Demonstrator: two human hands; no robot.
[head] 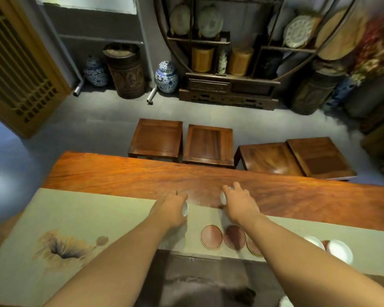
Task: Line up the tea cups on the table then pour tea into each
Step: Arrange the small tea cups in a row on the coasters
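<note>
My left hand [172, 209] grips a small white tea cup [184, 208] over the far edge of the pale table runner [87, 218]. My right hand [238, 206] holds another white tea cup [224, 197] just above the bare wooden table [297, 196], a little right of the left one. Both cups are mostly hidden by my fingers. Round reddish coasters with gold rims [211, 236] lie in a row on the runner below my hands; my right forearm covers part of one. Two more white cups [339, 251] stand at the right on the runner.
Several low wooden stools [156, 139] stand beyond the table's far edge. A dark tea tray [197, 280] lies at the near edge between my forearms. A shelf with plates and jars [211, 25] fills the back wall. Blue-and-white jars [166, 76] rest on the floor.
</note>
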